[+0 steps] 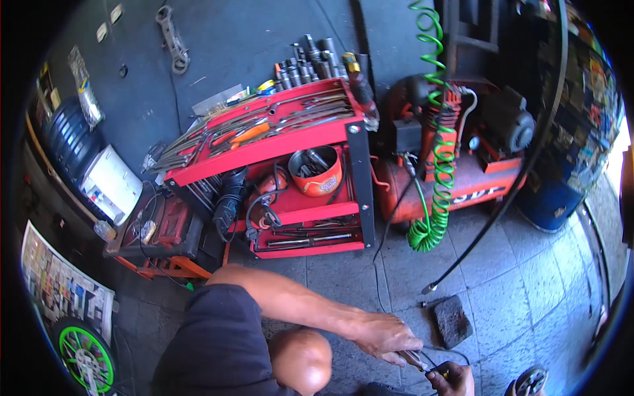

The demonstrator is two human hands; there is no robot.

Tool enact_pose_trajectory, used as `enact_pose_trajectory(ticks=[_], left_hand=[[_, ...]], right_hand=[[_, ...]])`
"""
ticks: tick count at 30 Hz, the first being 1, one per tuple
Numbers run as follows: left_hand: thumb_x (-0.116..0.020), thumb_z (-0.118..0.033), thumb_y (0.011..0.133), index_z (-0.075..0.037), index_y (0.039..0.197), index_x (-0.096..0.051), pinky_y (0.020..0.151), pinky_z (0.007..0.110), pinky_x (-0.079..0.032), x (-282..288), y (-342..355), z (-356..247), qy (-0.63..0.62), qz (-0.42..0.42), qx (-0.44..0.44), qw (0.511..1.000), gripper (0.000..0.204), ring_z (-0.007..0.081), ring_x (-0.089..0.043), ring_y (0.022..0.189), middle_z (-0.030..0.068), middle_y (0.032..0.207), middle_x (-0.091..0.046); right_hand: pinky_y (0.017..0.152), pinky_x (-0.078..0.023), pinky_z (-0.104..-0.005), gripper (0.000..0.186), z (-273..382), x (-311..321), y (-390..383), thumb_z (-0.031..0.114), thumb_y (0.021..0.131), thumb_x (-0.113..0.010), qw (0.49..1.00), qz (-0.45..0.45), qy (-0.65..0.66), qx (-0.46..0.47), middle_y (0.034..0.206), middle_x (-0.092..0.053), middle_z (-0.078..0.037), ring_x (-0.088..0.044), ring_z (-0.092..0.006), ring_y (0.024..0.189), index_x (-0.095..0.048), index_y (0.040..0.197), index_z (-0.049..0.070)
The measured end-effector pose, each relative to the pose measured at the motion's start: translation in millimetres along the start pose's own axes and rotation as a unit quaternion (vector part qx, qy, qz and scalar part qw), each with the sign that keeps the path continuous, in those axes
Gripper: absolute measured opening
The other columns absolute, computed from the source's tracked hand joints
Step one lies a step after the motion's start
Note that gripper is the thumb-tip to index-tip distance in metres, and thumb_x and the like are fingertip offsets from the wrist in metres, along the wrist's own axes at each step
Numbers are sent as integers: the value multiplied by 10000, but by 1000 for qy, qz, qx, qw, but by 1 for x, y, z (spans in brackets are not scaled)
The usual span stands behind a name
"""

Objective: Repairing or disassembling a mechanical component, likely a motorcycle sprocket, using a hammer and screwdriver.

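My left hand [388, 335] reaches across from the left with its elbow bent. It is closed on a slim metal tool [413, 359], perhaps pliers; its exact kind is hard to make out. The tool's tip meets a small black part [430, 373] with a thin end. My right hand [456, 380], at the lower edge, pinches that part between thumb and fingers. A thin dark cable [456, 350] loops on the floor beside both hands. A dark block [452, 321] lies on the tiles just beyond them.
Ahead stands a red tool cart [264, 156] loaded with wrenches, sockets and power tools. A red air compressor [456, 181] with a coiled green hose [444, 158] is to its right. A black hose [485, 231] hangs down to the floor. A green-rimmed wheel [86, 350] is at lower left.
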State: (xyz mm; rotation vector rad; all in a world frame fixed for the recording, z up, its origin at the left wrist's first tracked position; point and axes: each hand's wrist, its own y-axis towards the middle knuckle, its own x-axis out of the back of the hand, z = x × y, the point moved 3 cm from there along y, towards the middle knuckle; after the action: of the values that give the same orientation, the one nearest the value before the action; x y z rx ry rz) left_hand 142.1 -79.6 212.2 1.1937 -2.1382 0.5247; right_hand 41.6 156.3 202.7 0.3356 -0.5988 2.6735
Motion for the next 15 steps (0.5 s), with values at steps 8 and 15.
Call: enact_pose_trajectory(ticks=[8, 15], left_hand=[[-757, -252, 925, -37, 1326, -579, 768, 415, -554, 48, -85, -8, -170, -184, 12, 968, 489, 317, -716, 881, 169, 1036, -716], [-773, -259, 925, -45, 1308, -647, 740, 352, -545, 54, -150, 26, -288, -254, 102, 918, 456, 199, -705, 796, 124, 983, -747]], right_hand=[[586, -404, -233, 173, 94, -20, 36, 186, 980, -701, 990, 4, 133, 50, 723, -629, 27, -503, -47, 630, -701, 988, 13], [625, -520, -279, 260, 127, -57, 98, 196, 972, -707, 997, -15, 73, -2, 731, -711, -80, -661, -126, 670, -699, 919, -58]])
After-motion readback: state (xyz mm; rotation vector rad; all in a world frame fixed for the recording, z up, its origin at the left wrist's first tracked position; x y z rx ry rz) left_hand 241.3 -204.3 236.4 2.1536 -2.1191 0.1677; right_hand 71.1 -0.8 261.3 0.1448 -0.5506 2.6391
